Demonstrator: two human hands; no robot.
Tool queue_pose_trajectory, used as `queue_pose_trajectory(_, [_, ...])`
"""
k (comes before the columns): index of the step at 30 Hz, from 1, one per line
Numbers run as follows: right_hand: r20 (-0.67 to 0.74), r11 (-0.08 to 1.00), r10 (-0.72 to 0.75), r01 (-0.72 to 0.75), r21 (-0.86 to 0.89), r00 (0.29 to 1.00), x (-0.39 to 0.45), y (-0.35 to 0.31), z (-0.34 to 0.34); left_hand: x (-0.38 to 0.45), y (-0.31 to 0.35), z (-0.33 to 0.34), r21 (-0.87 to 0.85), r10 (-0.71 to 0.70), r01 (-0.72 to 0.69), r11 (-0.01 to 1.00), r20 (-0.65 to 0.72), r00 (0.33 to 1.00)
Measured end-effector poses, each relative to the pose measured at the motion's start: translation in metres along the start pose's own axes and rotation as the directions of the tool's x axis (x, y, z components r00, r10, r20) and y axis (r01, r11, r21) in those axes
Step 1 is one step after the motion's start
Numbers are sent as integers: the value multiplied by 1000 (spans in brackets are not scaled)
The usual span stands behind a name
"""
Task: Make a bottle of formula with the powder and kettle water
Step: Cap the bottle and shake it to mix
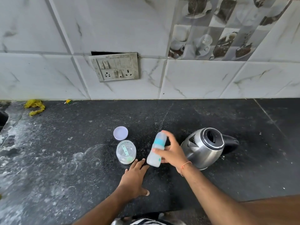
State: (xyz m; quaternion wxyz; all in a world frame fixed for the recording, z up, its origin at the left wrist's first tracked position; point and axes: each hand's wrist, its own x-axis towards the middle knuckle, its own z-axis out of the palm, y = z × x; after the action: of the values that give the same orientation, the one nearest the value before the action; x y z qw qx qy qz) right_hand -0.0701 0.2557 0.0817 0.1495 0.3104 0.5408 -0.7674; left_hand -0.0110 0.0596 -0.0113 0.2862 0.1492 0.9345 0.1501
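Bottle [156,149] gripped tilted by right hand [172,153] mid-worktop [65,159], between powder jar [126,151] and kettle [204,147]; left hand [134,177] laid flat, fingers spread.

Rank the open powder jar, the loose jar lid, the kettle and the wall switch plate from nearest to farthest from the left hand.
From the left hand, flat on the counter:
1. Powder jar, just beyond the fingertips.
2. Jar lid, behind the jar.
3. Kettle, off to the right, past the bottle.
4. Switch plate, up on the tiled wall.

left hand [134,179] flat, right hand [170,153] apparently gripping
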Motion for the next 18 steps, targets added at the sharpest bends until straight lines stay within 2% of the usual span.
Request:
queue_pose_trajectory(1, [-42, 994, -100, 98, -43, 994, 2, 1, -1, 0, 1, -1, 2, 3, -3, 1000, 0, 1000])
queue_pose_trajectory(2, [-60, 990, -138, 136, -30, 989, 3, 2, -3, 0, 2, -1, -5, 2, -2, 1000, 1, 1000])
queue_pose_trajectory(3, [-69, 992, -125, 125, -6, 990, 6, 1, -3, 0, 3, -1, -13, -1, 1, 1000, -1, 1000])
queue_pose_trajectory(5, [-6, 996, 21, -21, 87, 1000, 4, -4, 3, -1, 3, 0, -17, -1, 1, 1000, -5, 1000])
queue_pose_trajectory(6, [21, 995, 65, -67, 77, 998, 2, -5, 2, -1, 2, -1, -14, 2, -2, 1000, -6, 1000])
queue_pose_trajectory(7, [23, 1000, 14, -15, 8, 1000, 2, -4, 3, -1, 1, -1, -11, 4, -4, 1000, -6, 1000])
queue_pose_trajectory(8, [-28, 994, -100, 99, -50, 995, 3, -3, 3, 0, 1, -2, -10, 5, -5, 1000, -5, 1000])
queue_pose_trajectory(9, [-50, 988, -152, 150, -31, 987, 4, -2, 1, 0, 2, -2, -14, 5, -5, 1000, -5, 1000])
queue_pose_trajectory(10, [-65, 989, -147, 148, -3, 987, 6, -2, 1, 0, 3, -1, -23, 1, -2, 1000, -8, 1000])
queue_pose_trajectory(13, [7, 991, 54, -55, 121, 999, 3, -4, 4, -2, 1, 0, -23, 5, -5, 1000, -9, 1000])
queue_pose_trajectory(14, [1, 997, 22, -22, 73, 1000, 1, -2, 6, -2, 0, 1, -21, 5, -5, 1000, -10, 1000])
queue_pose_trajectory(16, [-101, 988, -142, 147, 47, 985, 3, 1, 2, 0, 1, 0, -26, 5, -5, 1000, -10, 1000])
queue_pose_trajectory(17, [-120, 985, -133, 145, 90, 984, 6, 3, 1, 0, 2, 0, -30, 1, -1, 1000, -11, 1000])
queue_pose_trajectory(18, [-80, 987, -61, 72, 146, 995, 8, 2, 1, 0, 2, 0, -31, -1, 0, 1000, -9, 1000])
